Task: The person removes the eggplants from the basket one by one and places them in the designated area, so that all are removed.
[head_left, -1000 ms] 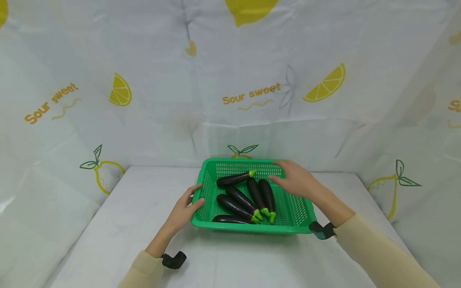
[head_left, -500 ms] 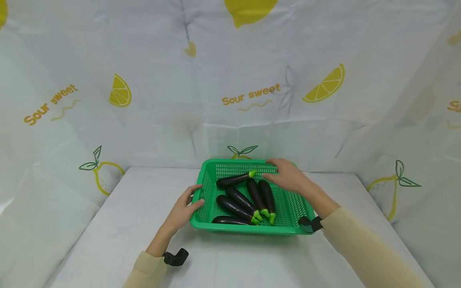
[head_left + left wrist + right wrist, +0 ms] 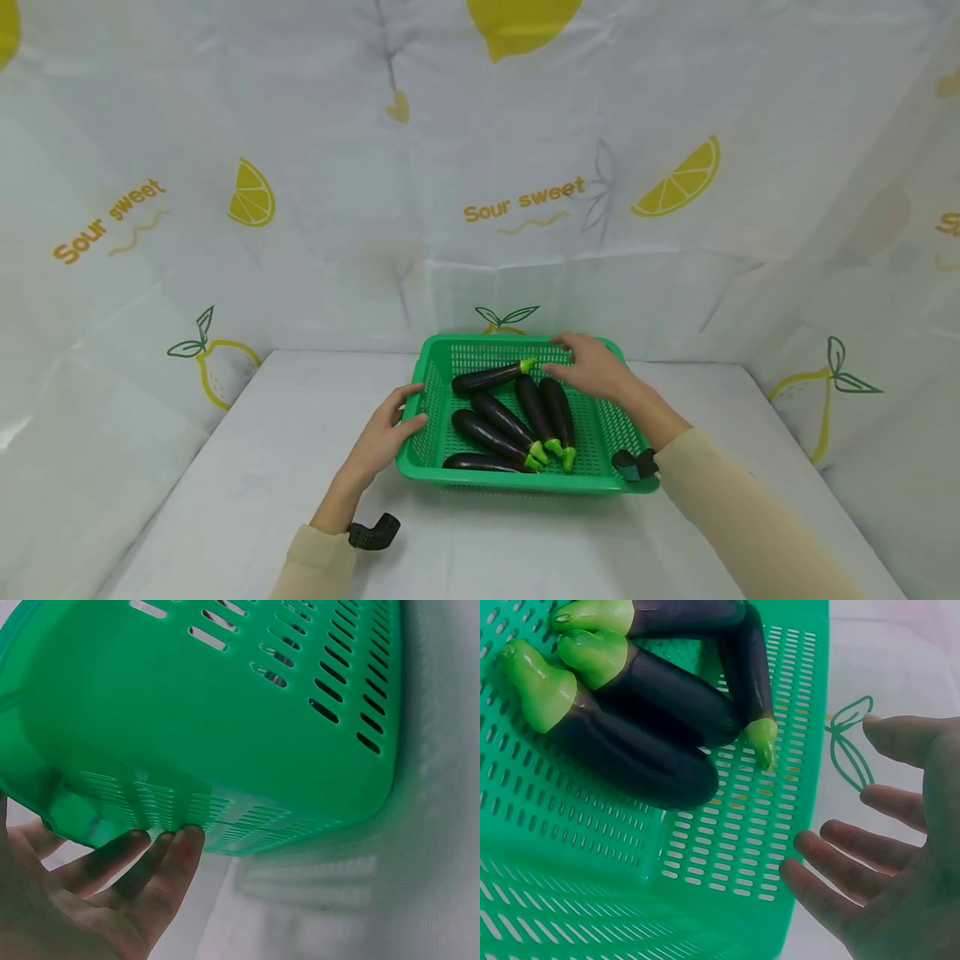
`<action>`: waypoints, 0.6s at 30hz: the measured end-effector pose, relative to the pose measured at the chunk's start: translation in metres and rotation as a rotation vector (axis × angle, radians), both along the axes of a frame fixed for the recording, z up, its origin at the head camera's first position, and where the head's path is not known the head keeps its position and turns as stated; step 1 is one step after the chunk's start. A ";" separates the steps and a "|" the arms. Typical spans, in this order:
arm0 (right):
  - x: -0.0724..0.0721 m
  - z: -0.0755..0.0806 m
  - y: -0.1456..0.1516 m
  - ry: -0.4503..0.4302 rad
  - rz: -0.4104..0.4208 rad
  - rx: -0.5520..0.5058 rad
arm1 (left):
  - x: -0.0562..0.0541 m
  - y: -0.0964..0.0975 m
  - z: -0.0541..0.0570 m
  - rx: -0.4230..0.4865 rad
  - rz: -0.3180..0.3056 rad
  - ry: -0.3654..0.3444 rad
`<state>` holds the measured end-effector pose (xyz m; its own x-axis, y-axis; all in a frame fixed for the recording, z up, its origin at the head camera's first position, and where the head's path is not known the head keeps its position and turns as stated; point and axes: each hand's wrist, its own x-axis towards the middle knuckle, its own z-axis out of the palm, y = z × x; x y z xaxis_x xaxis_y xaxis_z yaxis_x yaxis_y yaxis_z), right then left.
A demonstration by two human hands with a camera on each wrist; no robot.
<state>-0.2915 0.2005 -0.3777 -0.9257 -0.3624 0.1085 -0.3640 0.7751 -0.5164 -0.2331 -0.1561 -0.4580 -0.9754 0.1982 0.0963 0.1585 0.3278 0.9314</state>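
A green plastic basket [image 3: 525, 477] holds several dark purple eggplants [image 3: 557, 408] with bright green stem ends. My left hand [image 3: 381, 433] grips the basket's left rim, thumb over the top. In the left wrist view, its fingers [image 3: 171, 874] lie against the slotted outer wall. My right hand [image 3: 592, 367] hovers over the back right of the basket with fingers spread and nothing in them. Its thumb points toward the stem of the rearmost eggplant [image 3: 487, 377]. In the right wrist view, the fingertips overlap the basket's back rim.
The basket stands on a white table [image 3: 315, 417] close to the back wall. A white curtain [image 3: 360, 192] with lemon prints and "Sour sweet" lettering encloses the back and sides. Each wrist wears a black camera mount [image 3: 375, 532].
My right hand has moved left over the basket, toward the rearmost eggplant's stem. The left hand has stayed at the left rim, and the eggplants lie as before.
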 end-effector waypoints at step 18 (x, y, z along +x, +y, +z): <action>-0.009 -0.014 -0.001 -0.104 -0.035 -0.007 | 0.000 0.001 -0.002 0.009 0.021 0.012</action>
<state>-0.3004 0.1999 -0.3919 -0.9440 -0.3295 0.0141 -0.2814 0.7824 -0.5556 -0.2329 -0.1553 -0.4605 -0.9780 0.1772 0.1099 0.1632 0.3228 0.9323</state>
